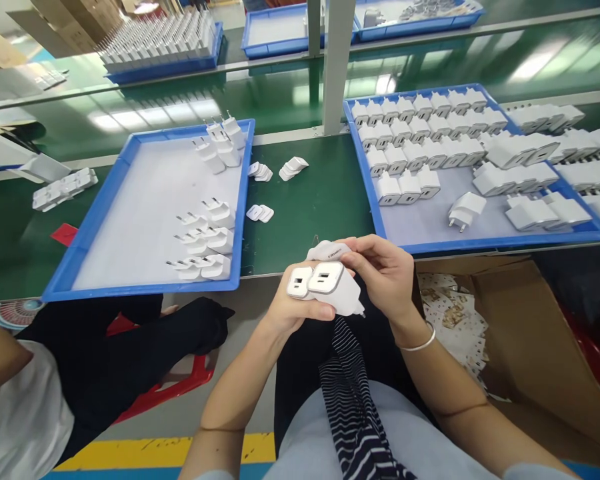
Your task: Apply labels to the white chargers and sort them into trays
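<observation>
Low in front of the bench edge, my left hand (285, 307) is closed around a small bunch of white plug chargers (347, 297). Two of them turn their port faces (326, 277) toward me. Behind these lies another white charger (329, 251) with dark printing on its side and a metal pin pointing away. The fingers of my right hand (387, 273) are pinched at the right end of that printed charger. Part of the bunch is hidden by my fingers.
A left blue tray (140, 288) holds several chargers along its right side. The right blue tray (480, 248) carries rows of chargers. Small white pieces (260, 213) lie on the green bench between them. A cardboard box (540, 353) stands below right; a seated person (25, 400) is at left.
</observation>
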The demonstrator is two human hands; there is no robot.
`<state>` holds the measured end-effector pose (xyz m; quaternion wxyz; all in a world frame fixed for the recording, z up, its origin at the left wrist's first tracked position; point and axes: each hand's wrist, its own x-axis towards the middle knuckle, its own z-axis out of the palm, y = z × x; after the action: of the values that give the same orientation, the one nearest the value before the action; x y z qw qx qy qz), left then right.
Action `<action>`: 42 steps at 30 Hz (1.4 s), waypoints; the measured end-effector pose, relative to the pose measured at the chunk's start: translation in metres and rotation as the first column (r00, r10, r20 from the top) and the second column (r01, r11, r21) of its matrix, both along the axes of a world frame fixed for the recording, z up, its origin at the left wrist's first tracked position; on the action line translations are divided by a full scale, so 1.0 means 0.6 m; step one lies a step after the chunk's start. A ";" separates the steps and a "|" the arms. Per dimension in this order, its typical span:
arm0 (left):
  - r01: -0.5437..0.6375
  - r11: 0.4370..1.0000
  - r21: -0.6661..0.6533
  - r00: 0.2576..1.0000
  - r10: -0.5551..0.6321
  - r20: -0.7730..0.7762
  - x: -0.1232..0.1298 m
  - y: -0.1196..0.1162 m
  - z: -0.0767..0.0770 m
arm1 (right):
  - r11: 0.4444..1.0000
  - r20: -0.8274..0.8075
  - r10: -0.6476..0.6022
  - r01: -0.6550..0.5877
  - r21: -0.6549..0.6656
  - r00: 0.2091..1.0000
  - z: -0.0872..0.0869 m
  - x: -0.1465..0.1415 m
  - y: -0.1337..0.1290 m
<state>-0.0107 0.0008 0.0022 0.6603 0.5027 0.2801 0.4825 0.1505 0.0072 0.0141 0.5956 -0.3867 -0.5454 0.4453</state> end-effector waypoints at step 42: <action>-0.164 0.471 0.867 0.648 0.714 -0.265 0.008 0.002 0.023 | 0.947 -0.064 0.063 -0.080 -0.310 0.996 0.037 0.017 -0.043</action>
<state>-0.0060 0.0021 0.0162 0.0863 0.7632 0.3609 0.5291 0.1607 -0.0186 0.0363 0.5249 -0.4441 -0.4657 0.5572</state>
